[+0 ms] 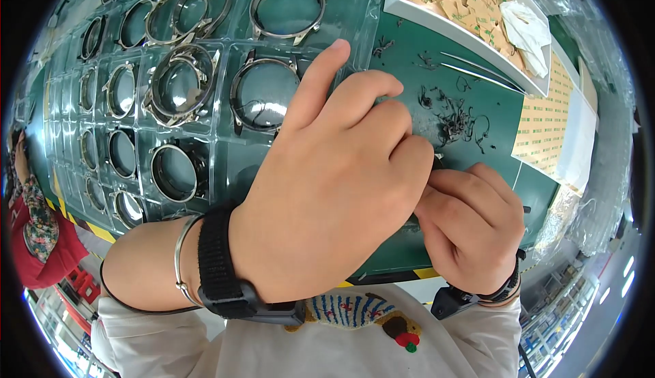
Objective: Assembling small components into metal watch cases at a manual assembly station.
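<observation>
My left hand [334, 173] reaches across the middle of the bench, its thumb side hidden under the palm. Its little finger is raised, and the other fingers curl down toward my right hand [474, 224]. The right hand is closed with its fingertips pressed together, meeting the left fingers. Whatever lies between them is covered; only a tiny shiny bit shows by the knuckles. Beside the left hand is a clear plastic tray [228, 44] of metal watch cases. One round watch case [263, 95] sits right beside the left wrist and fingers, with a thin dark strand across it.
Dark, stringy scraps [454, 119] lie on the green mat [409, 37] beyond my hands. Tweezers [484, 74] rest beside a white box [471, 33] of brown paper pieces and crumpled tissue. Patterned backing sheets [546, 119] lie at right. Another person [44, 235] is at far left.
</observation>
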`<state>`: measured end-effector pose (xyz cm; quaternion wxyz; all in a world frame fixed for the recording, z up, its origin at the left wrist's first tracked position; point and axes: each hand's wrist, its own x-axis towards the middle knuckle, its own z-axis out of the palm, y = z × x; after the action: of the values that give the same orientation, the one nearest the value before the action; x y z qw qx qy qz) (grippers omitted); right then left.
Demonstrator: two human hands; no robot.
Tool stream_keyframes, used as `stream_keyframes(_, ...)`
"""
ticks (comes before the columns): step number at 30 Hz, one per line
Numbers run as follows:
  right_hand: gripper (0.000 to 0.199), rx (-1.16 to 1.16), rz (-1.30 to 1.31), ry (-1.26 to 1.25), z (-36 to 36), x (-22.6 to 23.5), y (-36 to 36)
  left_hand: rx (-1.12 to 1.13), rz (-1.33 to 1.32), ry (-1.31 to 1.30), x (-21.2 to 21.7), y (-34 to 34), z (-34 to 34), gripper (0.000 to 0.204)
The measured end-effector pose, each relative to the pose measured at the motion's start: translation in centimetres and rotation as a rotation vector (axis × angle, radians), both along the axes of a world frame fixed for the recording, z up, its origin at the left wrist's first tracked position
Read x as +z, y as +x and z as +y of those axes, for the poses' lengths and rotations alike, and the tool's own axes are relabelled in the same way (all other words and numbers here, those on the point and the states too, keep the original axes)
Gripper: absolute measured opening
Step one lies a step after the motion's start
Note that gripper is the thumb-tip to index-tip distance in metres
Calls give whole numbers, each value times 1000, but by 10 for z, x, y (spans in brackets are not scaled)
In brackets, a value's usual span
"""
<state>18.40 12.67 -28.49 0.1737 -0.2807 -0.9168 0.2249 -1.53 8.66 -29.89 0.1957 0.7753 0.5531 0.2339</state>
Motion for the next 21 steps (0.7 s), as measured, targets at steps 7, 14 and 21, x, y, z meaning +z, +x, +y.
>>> stream_keyframes(7, 24, -4, -5, -106, 1, 3, 3, 18, -18, -24, 2, 3, 1, 47)
stream_keyframes(14, 23, -39, 66, -185, 1, -4, 2, 25, -40, -59, 1, 3, 0, 46)
stream_keyframes(21, 23, 3, 31, -156, 1, -2, 6, 13, -55, -86, 6, 4, 2, 46)
